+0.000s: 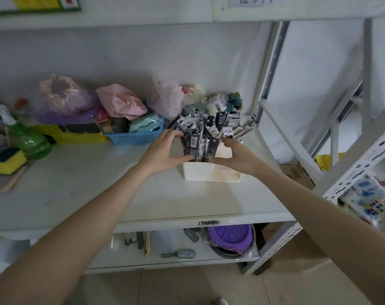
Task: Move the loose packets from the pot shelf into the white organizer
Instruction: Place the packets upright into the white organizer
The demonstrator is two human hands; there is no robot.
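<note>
A white organizer [209, 172] stands on the white shelf board, right of centre. Several narrow black-and-white packets [211, 128] stand upright in it, fanning outward at the top. My left hand [165, 151] is at the organizer's left side, thumb and fingers pinching a small bunch of packets [195, 148] at the front left. My right hand [233, 157] reaches in from the right, fingers curled around the same bunch and over the organizer's rim. Both hands partly cover the organizer's upper edge.
A blue basket [136, 134] with cloths sits left of the organizer, with a yellow bin [77, 135], a green spray bottle [26, 137] and a sponge [9, 161] further left. A purple pot [230, 238] and brushes lie on the shelf below. A second rack [352, 172] stands right.
</note>
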